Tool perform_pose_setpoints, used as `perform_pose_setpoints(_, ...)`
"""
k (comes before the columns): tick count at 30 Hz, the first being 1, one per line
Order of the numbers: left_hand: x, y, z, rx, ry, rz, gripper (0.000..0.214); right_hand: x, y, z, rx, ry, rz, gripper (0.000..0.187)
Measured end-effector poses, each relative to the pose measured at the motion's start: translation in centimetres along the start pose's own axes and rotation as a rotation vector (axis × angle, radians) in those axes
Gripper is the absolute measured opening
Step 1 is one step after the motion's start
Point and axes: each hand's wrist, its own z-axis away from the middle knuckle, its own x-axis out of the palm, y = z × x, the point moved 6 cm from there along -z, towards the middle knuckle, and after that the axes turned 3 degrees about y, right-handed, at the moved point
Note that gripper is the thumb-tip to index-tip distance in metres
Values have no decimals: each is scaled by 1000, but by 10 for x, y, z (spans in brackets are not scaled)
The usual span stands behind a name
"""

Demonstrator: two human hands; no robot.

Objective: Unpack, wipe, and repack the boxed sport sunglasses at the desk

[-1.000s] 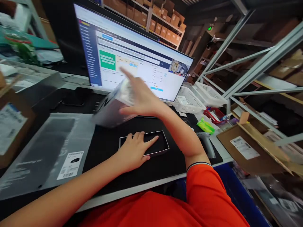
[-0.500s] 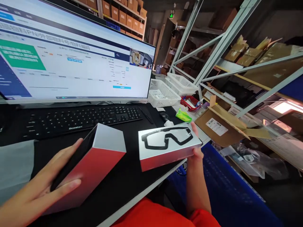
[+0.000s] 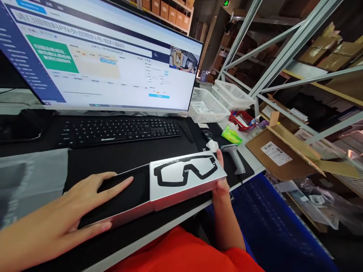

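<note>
Silver cover partly overlaps the black tray at six o'clock in view. The right hand grasps the cover's three-o'clock end; the left hand grips the tray across its walls, towards eight o'clock, apparently so both line up.

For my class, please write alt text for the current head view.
The right hand grips a silver box sleeve printed with eyewear; the left hand holds a black-lined inner box whose end meets the sleeve. Behind them are a Bosston keyboard and a lit monitor.
</note>
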Motion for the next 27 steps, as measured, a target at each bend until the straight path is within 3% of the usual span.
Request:
perform_pose_setpoints(2, 5, 10, -5, 114, -43, -58, 64, -11, 2, 8, 51, -129, 28, 165)
perform_pose_setpoints(5, 9, 35, -14, 233, 40, -116, 65, -24, 8, 23, 136, -328, 135, 163)
perform_pose_setpoints(8, 9, 57, -20, 298, 134, -173, 64, -31, 13, 34, 169, -370, 139, 160)
perform_pose_setpoints(12, 10, 67, -19, 338, 167, -250, 61, -28, 19, 38, 158, -397, 60, 159)
perform_pose_setpoints(18, 19, 68, -21, 259, -68, -230, 60, -29, 32, 39, 186, -375, -54, 160)
perform_pose_setpoints(22, 24, 74, -28, 189, -96, -200, 57, -29, 34, 43, 206, -342, -91, 163)
perform_pose_setpoints(25, 31, 69, -30, 81, -150, -126, 70, -27, 34, 44, 216, -331, -75, 165)
perform_pose_setpoints(27, 29, 61, -26, 35, -118, -78, 82, -27, 35, 45, 220, -336, -56, 166)
